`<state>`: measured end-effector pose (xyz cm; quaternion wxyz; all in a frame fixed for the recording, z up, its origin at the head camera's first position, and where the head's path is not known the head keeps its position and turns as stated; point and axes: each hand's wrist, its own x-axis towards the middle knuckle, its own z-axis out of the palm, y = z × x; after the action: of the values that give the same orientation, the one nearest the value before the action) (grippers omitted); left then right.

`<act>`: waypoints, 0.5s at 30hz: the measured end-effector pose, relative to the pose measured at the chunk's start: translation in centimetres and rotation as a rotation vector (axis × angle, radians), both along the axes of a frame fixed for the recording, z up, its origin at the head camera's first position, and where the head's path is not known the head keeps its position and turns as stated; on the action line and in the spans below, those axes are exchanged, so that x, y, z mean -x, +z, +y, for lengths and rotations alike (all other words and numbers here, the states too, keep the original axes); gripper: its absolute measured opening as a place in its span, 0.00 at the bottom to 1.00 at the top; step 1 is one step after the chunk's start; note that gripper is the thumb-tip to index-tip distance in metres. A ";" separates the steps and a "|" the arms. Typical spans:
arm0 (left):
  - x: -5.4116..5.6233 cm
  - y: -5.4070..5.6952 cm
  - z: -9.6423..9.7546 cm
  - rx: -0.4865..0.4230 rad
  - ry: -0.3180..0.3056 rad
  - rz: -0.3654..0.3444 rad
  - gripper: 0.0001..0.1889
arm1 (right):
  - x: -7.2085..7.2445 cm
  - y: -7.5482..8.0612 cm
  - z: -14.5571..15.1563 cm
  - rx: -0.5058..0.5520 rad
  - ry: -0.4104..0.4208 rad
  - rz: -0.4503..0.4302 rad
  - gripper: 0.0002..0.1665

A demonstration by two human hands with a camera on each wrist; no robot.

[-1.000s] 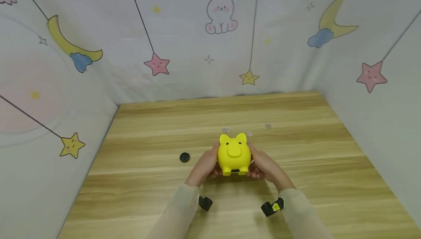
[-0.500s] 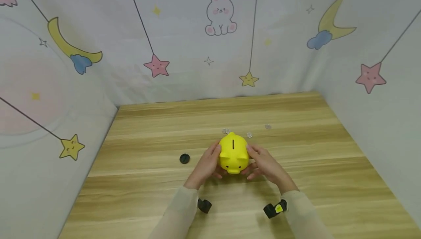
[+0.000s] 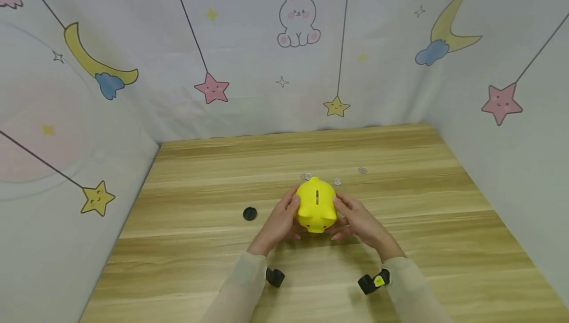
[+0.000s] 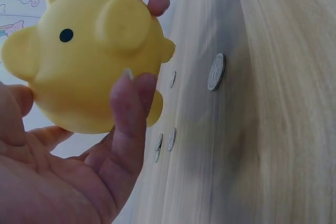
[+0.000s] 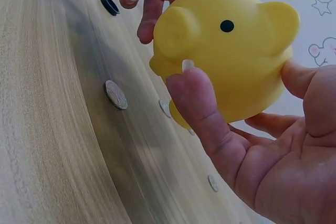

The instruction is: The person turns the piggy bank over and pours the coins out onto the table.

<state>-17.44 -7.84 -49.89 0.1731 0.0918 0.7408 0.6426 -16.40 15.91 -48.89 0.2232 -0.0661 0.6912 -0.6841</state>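
Observation:
A yellow piggy bank is held off the table between both hands, its back and coin slot facing up in the head view. My left hand grips its left side, thumb on top and other fingers beneath. On the opposite side my right hand holds it the same way. Both wrist views show the snout and eyes, with the snout tipped toward the table. A silver coin lies on the wood below the piggy bank; the head view mostly hides it. The pig's underside is out of sight.
A round black plug lies on the wooden table to the left. Behind the piggy bank are several coins, one coin farthest right. Fabric walls printed with stars and rabbits enclose the back and sides.
One second ago the pig's face and feet pointed at the head camera. Both hands have since tipped it forward, so its slotted back shows on top. Plug and coins behind stay put.

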 end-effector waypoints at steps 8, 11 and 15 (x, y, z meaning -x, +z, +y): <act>0.0 0.1 -0.2 -0.004 -0.021 0.053 0.30 | -0.1 -0.3 0.2 0.041 0.004 0.007 0.40; 0.0 0.1 -0.2 -0.001 -0.021 0.061 0.31 | -0.1 -0.5 0.2 0.067 0.009 -0.005 0.40; 0.1 0.3 0.0 0.027 0.023 0.053 0.32 | 0.0 -0.5 0.1 0.055 -0.015 -0.030 0.40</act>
<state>-17.56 -7.88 -49.62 0.1474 0.0981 0.7546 0.6319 -16.37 16.00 -49.36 0.2264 -0.0568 0.6693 -0.7054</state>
